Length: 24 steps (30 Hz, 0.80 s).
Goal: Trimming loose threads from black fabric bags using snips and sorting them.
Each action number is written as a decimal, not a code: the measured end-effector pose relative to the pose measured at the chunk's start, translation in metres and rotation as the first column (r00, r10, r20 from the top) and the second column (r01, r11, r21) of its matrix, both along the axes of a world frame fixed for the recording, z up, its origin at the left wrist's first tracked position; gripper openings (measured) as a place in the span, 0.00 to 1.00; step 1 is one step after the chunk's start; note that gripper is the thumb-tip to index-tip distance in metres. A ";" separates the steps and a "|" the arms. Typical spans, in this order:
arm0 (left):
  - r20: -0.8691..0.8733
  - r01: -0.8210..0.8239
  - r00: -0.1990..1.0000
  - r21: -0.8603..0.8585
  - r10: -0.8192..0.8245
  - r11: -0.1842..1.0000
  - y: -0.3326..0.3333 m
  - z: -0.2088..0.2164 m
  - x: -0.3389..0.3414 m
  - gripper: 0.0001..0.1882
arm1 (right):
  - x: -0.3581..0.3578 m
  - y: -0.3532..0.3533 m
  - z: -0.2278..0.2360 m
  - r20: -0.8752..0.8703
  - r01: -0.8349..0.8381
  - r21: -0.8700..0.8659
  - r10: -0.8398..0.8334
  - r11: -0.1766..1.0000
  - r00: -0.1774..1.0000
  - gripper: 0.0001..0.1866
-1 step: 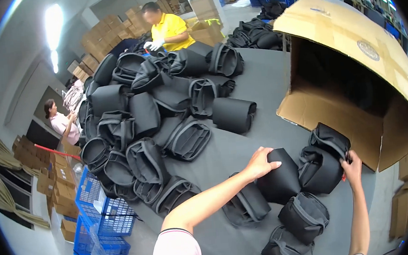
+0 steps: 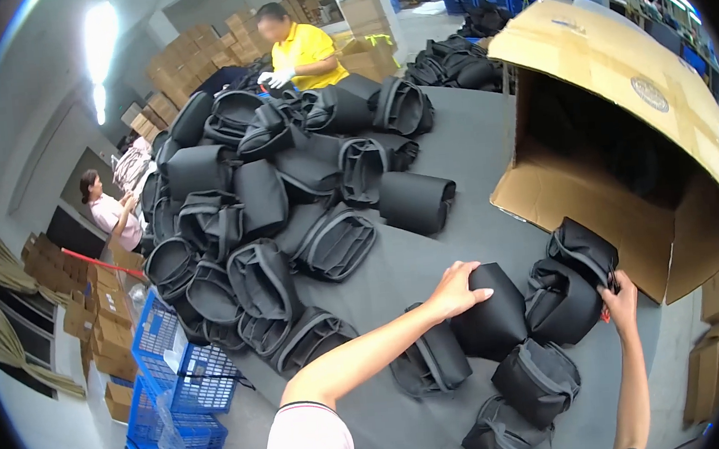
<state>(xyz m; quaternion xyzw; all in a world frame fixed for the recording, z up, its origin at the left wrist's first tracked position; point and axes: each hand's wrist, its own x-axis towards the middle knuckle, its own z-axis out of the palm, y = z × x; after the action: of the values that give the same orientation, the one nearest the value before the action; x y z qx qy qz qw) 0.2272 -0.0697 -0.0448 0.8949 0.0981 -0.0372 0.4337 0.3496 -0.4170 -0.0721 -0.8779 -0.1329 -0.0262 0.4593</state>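
My left hand (image 2: pixel 459 291) is closed on the upper edge of a black padded bag (image 2: pixel 492 319), with the thumb lying on its near side. At the right, my right hand (image 2: pixel 621 295) is closed beside another black bag (image 2: pixel 562 306). A small red-orange bit shows under its fingers; what they hold is mostly hidden. One more bag (image 2: pixel 583 247) leans just above, close to those fingertips. Nearer me lie two black bags with grey-edged openings, an upper one (image 2: pixel 537 382) and a lower one (image 2: pixel 508 432). Another open bag (image 2: pixel 431 361) rests under my left forearm.
A big pile of black bags (image 2: pixel 243 196) covers the table's left side. An open carton (image 2: pixel 580 182) lies on its side at the right, its dark inside facing me. Blue crates (image 2: pixel 211 380) stand at lower left. A person in yellow (image 2: pixel 304 56) works behind the pile, another (image 2: pixel 114 214) at left.
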 end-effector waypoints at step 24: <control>0.722 -0.749 0.547 0.196 0.423 0.633 0.436 0.206 -0.338 0.36 | -0.234 0.402 0.197 -0.022 -0.566 0.249 0.589 0.786 0.808 0.11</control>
<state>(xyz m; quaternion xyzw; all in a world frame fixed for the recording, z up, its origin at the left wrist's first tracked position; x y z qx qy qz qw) -0.1108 0.3662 0.1612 0.8411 0.2622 0.4349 0.1863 0.1159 -0.0150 0.1252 -0.7357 -0.3686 0.1436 0.5498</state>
